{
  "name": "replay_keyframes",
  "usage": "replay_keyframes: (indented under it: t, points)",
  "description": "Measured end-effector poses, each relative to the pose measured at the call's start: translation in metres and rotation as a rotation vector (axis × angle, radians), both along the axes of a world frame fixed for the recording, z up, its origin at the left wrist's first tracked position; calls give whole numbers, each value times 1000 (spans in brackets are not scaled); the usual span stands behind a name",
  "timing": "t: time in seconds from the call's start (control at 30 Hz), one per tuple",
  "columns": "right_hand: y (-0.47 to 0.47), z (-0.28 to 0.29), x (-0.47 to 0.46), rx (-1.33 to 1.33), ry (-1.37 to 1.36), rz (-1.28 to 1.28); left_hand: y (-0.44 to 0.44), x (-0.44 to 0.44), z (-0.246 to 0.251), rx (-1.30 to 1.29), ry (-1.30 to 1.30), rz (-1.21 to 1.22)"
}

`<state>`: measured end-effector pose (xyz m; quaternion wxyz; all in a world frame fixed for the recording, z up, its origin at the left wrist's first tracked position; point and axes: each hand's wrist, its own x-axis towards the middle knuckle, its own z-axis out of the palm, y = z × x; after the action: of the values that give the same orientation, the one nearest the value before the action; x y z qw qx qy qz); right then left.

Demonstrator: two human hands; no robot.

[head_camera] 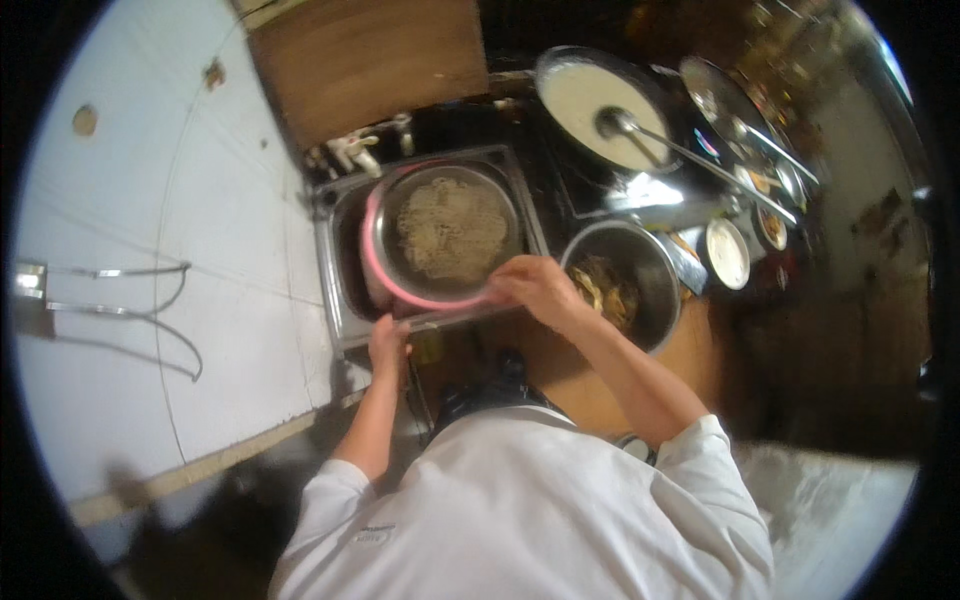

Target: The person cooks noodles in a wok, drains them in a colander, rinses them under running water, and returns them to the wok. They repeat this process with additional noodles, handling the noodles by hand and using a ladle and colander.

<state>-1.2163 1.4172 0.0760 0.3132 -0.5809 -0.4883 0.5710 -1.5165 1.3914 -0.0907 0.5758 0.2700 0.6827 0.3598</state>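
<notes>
A pink basin (369, 251) sits in the stainless steel sink (341, 300) in front of me. Nested in its top is a round metal pan or bowl (390, 232), with a flat, pale brownish patch (452, 229) in its middle; what that is I cannot make out. My right hand (536, 292) has its fingers closed at the basin's near right rim, slightly blurred. By the sink's front left edge is my left hand (390, 345), thumb side up. Whether it grips that edge or the basin is unclear.
Right of the sink stands a deep metal pot (660, 262) holding yellowish pieces. Behind it, a wok of creamy liquid (577, 97) has a long-handled ladle (690, 157) across it. A white bowl (727, 255) lies farther right. Faucets (356, 154) rise behind the sink; a white tiled wall (225, 225) borders the left.
</notes>
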Motion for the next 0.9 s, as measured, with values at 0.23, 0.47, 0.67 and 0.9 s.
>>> replay_keyframes:
  t: [0.23, 0.47, 0.67, 0.9]
  points:
    - [-86, 21, -12, -55, -264, 296, -84, -24, -61, -301, -132, -456]
    - [-257, -9, 144, -500, 250, -265, -144, -67, -116, -455, 60, -682]
    - [-466, -184, 209, -662, -976, 197, -158, -45, -91, -397, 296, -1151]
    - [-608, -286, 177, -923, -370, -346, -191, 61, -76, -312, 421, -1226]
